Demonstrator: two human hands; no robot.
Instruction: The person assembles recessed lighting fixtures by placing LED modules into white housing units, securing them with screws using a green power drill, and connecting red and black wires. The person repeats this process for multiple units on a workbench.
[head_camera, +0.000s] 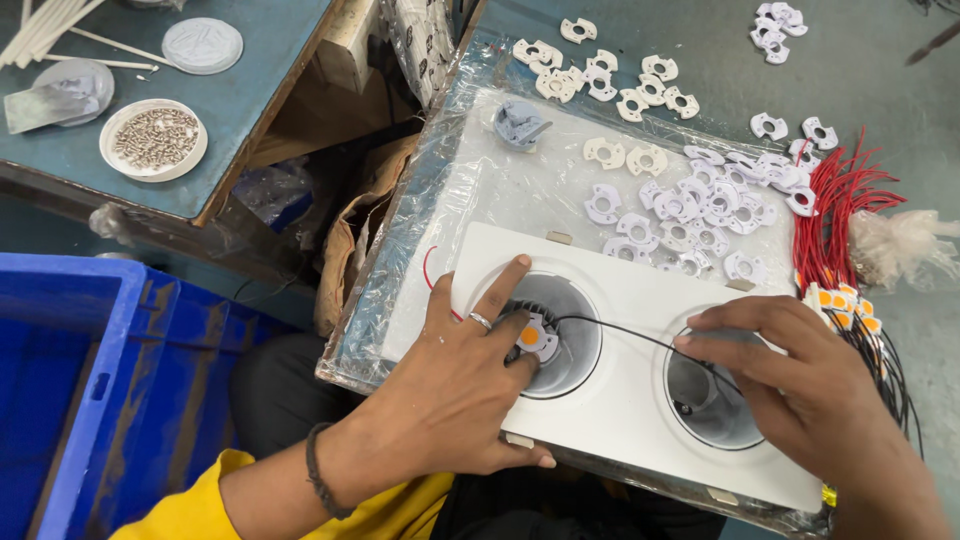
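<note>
A white double downlight housing with two round wells lies on a plastic-wrapped board. My left hand rests on the housing, fingers pressing a small white holder with an orange LED chip into the left well. A ring is on one finger. My right hand lies over the right well, fingertips on a black wire that runs between the two wells. A red wire curls out at the housing's left edge.
Several loose white plastic holders are scattered on the board and table. A bundle of red wires and orange LED chips lie at the right. A dish of screws sits on the left bench. A blue crate stands at lower left.
</note>
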